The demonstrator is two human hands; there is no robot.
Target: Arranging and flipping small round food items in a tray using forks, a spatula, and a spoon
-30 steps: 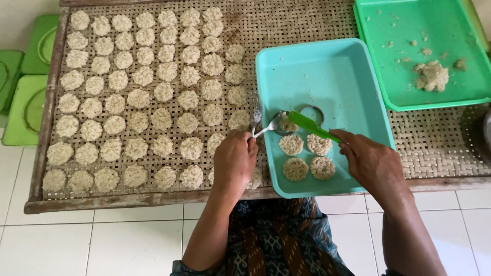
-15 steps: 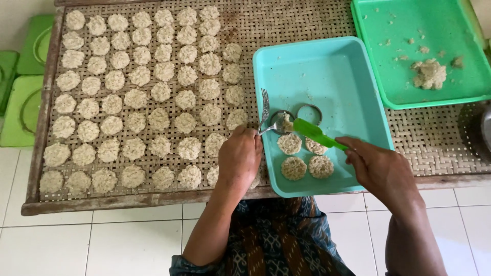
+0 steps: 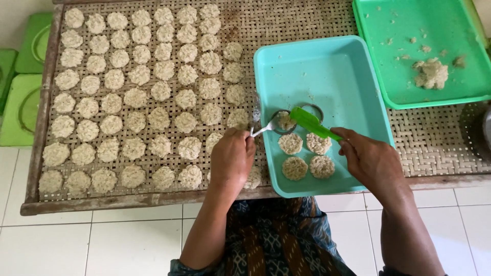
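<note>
My left hand (image 3: 232, 158) grips a metal fork (image 3: 262, 128) whose tines reach a round metal ring mould (image 3: 284, 121) filled with pale rice mash inside the teal tray (image 3: 327, 66). My right hand (image 3: 371, 161) holds a green spatula (image 3: 312, 122), its blade lying over the mould; a second ring shows just behind the blade. Several formed round patties (image 3: 306, 156) lie in the tray's near part, below the mould.
A woven bamboo rack (image 3: 240, 23) carries rows of several round rice patties (image 3: 138, 97) on its left. A green tray (image 3: 460, 20) at the back right holds a lump of mash (image 3: 431, 73). Green stools (image 3: 20, 102) stand at left. White floor tiles lie below.
Both hands have stayed at the mould. The fork has shifted a little and the spatula blade has slid over the ring.
</note>
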